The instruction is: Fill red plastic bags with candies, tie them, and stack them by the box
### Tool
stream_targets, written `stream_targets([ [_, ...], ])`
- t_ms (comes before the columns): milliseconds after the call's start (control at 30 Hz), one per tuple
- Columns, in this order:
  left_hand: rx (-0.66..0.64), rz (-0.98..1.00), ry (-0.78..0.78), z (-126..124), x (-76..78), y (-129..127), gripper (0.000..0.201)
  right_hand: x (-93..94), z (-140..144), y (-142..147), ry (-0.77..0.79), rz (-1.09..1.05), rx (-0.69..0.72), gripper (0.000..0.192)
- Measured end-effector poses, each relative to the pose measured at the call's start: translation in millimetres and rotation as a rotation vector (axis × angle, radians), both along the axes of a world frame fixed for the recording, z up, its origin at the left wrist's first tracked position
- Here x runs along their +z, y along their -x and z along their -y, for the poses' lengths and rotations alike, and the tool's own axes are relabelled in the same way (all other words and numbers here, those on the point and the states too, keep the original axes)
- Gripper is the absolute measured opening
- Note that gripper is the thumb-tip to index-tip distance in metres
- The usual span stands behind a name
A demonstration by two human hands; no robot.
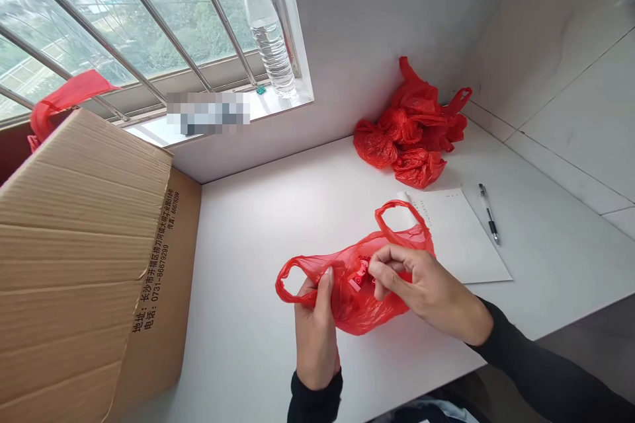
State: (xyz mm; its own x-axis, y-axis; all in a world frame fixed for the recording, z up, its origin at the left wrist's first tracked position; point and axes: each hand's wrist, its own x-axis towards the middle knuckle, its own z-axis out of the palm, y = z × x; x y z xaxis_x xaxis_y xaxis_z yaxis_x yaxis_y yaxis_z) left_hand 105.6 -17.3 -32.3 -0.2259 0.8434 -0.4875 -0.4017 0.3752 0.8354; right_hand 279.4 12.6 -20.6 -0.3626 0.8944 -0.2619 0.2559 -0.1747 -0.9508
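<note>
Red bag (354,297) was pinched at its mouth by both hands, left hand (313,330) and right hand (421,284), over the counter (238,317); packing underway, knotting handles likely called for next.

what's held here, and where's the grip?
A red plastic bag, in both hands. The left hand pinches it by the mouth near its left handle loop; the right hand grips the bunched upper middle, near the opening.

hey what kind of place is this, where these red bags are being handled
Probably a small indoor packing or work corner by a window: a white table against a tiled wall, a big cardboard box, a pile of red plastic bags, plus paper and a pen.
</note>
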Motion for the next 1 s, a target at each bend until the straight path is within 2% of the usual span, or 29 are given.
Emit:
stream_targets([
  [133, 0.016, 0.0, -0.013, 2.0, -4.0, -3.6, 0.036, -13.0, 3.5, -2.7, -0.181, 0.64, 0.169, 0.032],
  [200, 0.025, -0.004, -0.028, 4.0, -7.1, -6.2, 0.034, -20.5, 5.5, -1.5, -0.2, 0.82, 0.243, 0.031],
  [267, 0.032, -0.009, -0.044, 6.4, -9.2, -8.7, 0.032, -27.4, 6.2, 1.7, -0.227, 0.883, 0.266, 0.027],
  [433, 0.042, -0.023, -0.075, 10.1, -10.0, -11.6, 0.03, -43.5, -0.4, 14.9, -0.333, 0.856, 0.245, 0.032],
  [567, 0.074, -0.026, -0.077, 9.5, -9.8, -8.8, 0.03, -52.2, -5.8, 18.9, -0.384, 0.82, 0.217, 0.023],
  [767, 0.161, -0.039, -0.071, 10.9, -5.4, -1.2, 0.026, -40.6, 5.3, 13.5, -0.45, 0.872, 0.073, 0.033],
  [933, 0.148, -0.056, -0.077, 14.1, -2.6, -1.7, 0.027, -43.7, 13.5, 10.5, -0.331, 0.601, 0.172, 0.034],
  [1000, 0.135, -0.086, -0.095, 15.3, -4.1, -2.9, 0.027, -51.1, 12.9, 5.9, -0.362, 0.551, 0.104, 0.03],
])
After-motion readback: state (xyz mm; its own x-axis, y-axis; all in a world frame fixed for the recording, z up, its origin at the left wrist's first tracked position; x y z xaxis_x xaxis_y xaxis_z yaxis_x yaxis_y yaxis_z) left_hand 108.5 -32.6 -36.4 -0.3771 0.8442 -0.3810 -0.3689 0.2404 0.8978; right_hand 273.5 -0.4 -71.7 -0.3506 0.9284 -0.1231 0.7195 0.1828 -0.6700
